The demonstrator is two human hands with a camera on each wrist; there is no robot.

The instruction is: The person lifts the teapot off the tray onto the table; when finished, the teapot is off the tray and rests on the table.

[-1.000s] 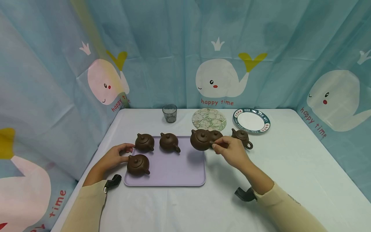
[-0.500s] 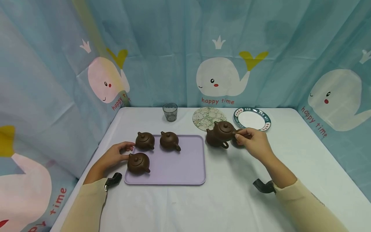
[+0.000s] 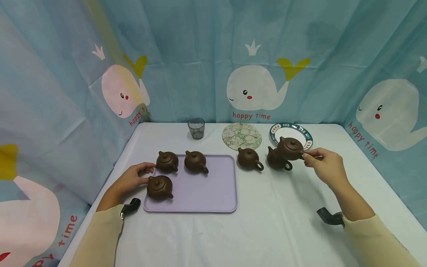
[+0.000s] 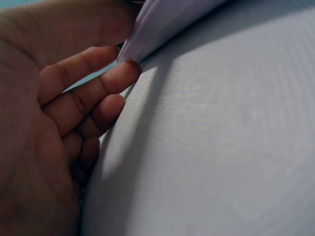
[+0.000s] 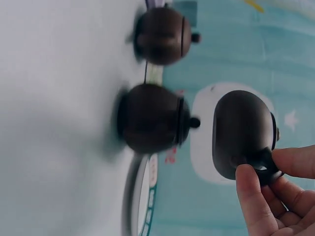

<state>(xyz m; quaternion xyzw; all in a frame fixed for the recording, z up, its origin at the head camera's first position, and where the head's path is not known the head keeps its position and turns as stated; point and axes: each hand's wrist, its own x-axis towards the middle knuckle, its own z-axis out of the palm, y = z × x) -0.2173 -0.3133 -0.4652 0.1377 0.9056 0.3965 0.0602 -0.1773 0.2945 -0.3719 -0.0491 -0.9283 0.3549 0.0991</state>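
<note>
My right hand (image 3: 326, 165) pinches the loop handle of a small brown clay teapot (image 3: 289, 149) between thumb and fingers. This teapot is raised above the table, overlapping another teapot (image 3: 275, 160) and the plate's front rim in the head view. In the right wrist view, the held teapot (image 5: 242, 132) hangs apart from two standing teapots. My left hand (image 3: 131, 179) touches the left edge of a lilac tray (image 3: 203, 196), thumb and fingers spread along it. Beside those fingers, two teapots, one at the back (image 3: 167, 162) and one in front (image 3: 159, 187), sit on the tray.
A third teapot (image 3: 195, 162) stands on the tray's back part. Right of the tray another teapot (image 3: 248, 159) stands on the white tablecloth (image 3: 207, 241). Along the back are a grey glass (image 3: 196, 128), a round patterned mat (image 3: 241, 136) and a blue-rimmed plate (image 3: 309, 145). A whale-print curtain (image 3: 186, 85) hangs behind.
My right hand has carried the teapot rightward from over the tray's right edge, past one standing teapot, to above the rightmost one. The left hand stays at the tray.
</note>
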